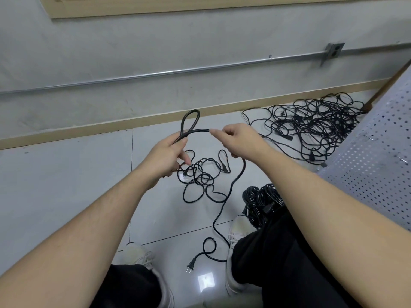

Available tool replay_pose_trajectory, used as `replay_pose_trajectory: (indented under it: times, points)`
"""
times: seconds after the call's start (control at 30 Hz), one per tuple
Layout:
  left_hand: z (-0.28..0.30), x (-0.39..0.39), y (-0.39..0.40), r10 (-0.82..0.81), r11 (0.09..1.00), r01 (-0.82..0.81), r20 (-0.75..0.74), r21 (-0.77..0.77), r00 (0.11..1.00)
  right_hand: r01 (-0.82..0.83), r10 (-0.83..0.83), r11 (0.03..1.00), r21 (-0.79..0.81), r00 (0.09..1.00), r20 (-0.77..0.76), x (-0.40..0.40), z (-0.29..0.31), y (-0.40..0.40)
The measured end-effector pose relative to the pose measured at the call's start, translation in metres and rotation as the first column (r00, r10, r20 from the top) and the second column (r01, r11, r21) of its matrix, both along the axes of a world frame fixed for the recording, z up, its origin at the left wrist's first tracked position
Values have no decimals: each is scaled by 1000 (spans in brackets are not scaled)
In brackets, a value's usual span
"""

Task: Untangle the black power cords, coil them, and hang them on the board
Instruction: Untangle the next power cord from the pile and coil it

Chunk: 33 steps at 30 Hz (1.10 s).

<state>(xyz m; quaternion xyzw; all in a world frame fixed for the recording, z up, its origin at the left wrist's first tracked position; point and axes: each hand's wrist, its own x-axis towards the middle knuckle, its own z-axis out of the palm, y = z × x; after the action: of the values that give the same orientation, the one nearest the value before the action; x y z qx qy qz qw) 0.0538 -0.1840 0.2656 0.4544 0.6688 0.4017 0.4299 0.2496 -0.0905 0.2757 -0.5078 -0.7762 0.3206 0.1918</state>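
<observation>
**cordwrangler:** Looking at where you are now: your left hand [168,156] grips the folded end of the thick black rubber power cord [231,187], with a small loop [190,121] sticking up past your knuckles toward the wall. Your right hand [236,138] pinches the same cord just beside it, so the stretch between your hands runs left-to-right, slightly arched. From your right hand the cord drops toward you and snakes down across the glossy grey floor tiles [66,185] to its two-prong plug [190,266], which lies between your white sneakers [235,238].

**tidybench:** So the slack is all on the right-hand side?

**cordwrangler:** Yep, I'd say so. The free length trails from the right hand, so that's the hand that feeds each next loop over to the left.

**tidybench:** What about the rest?

**cordwrangler:** A thinner loose black tangle [200,176] sits on the floor under your hands, a big knotted heap of black cords [311,125] lies well apart by the baseboard, and a bundle of already-coiled black cords [262,201] is by your right knee. The perforated grey metal board [373,165] stands at your right. The cord looks smooth and a bit stiff, so it should hold its curve.
</observation>
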Motion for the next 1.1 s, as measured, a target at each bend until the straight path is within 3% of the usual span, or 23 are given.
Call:
replay_pose_trajectory:
  times: [0.07, 0.2, 0.27, 0.37, 0.47, 0.57, 0.77, 0.87, 1.03, 1.1]
  points:
    - [4, -3, -1, 21, 1000, -21, -24, 7, 999, -2, 1, 1000, -31, 1000, -14, -3, -1, 0]
    - [7, -14, -1, 45, 999, -45, -47, 12, 998, -244, 113, 932, -270, 899, -422, 2, -5, -3]
    - [8, -15, -2, 27, 1000, -27, -16, 15, 999, -251, 94, 931, -266, 867, -490, 7, -2, -3]
    - [8, -10, -3, -2, 999, 0, 51, 37, 999, -94, -34, 966, -240, 876, -481, 9, -2, -1]
    - [7, -2, 0, 25, 994, -25, 4, 107, 1000, 99, -168, 976, -193, 908, -383, 6, -2, 0]
    - [5, 0, 2, 67, 988, -65, -12, 140, 998, 153, -254, 950, -273, 887, -385, 3, 0, -1]
    - [-7, 7, -3, -136, 991, 137, -120, -1, 983, -8, -394, 846, -534, 665, -635, 0, 2, 0]
    - [-8, 23, -6, -200, 979, 202, -205, -11, 958, -93, -425, 787, -610, 636, -645, -5, 1, -1]
    - [-11, 25, -4, -125, 990, 129, -65, 53, 990, -202, -489, 716, -668, 538, -687, -15, 3, -11]
    - [-13, 27, -4, -85, 994, 87, -27, 64, 996, -215, -488, 708, -673, 540, -686, -19, 2, -14]
